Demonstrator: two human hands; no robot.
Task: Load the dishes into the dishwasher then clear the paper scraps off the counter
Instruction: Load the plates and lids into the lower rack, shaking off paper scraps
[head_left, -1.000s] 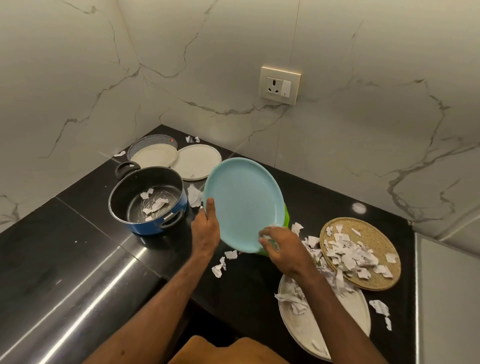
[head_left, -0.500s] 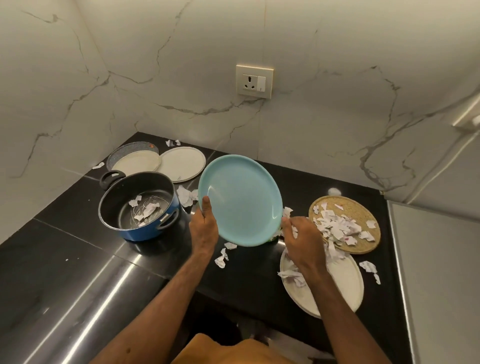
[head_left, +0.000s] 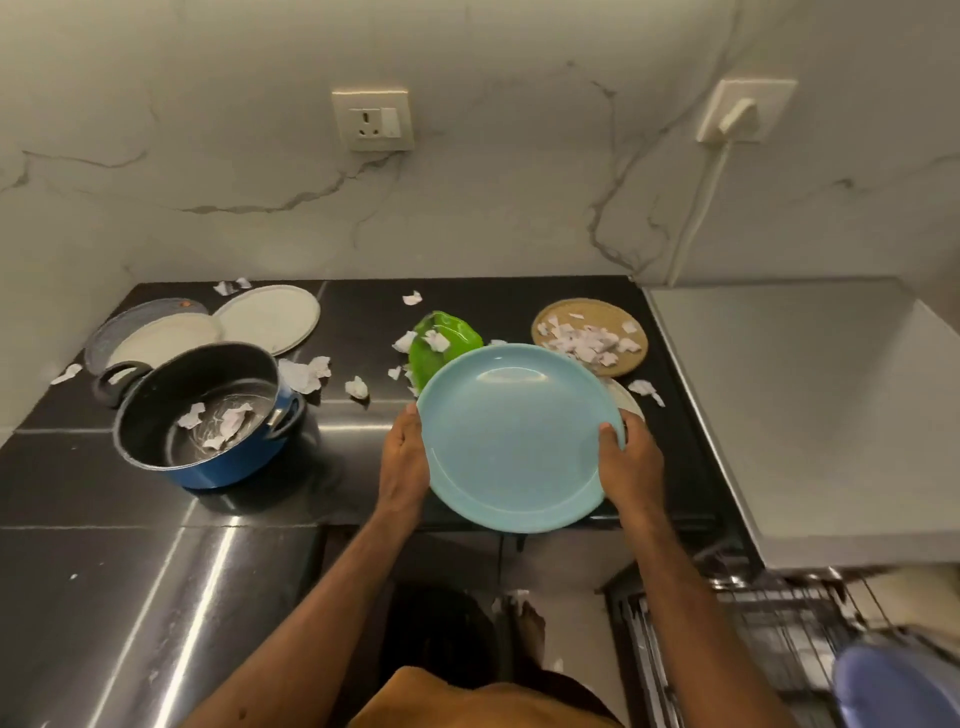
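The marble wall (head_left: 519, 218) before me carries a socket (head_left: 373, 120) and, further right, a white plug (head_left: 734, 117) with its cord (head_left: 702, 208) hanging.

Table (head_left: 78, 493): black, glossy; we see tile seams.
Back L: 3 plates (head_left: 171, 340), overlapping, nr wall.
L: blue pot (head_left: 234, 467).
Mid: green plate (head_left: 447, 338), loose paper scraps (head_left: 306, 374) around it.
R: woven mat (head_left: 561, 317); white plate (head_left: 627, 402) beside, mostly hidden.

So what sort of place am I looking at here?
Probably a home kitchen: black counter with a pot and plates, a marble wall with a socket, and a wire rack pulled out at lower right.
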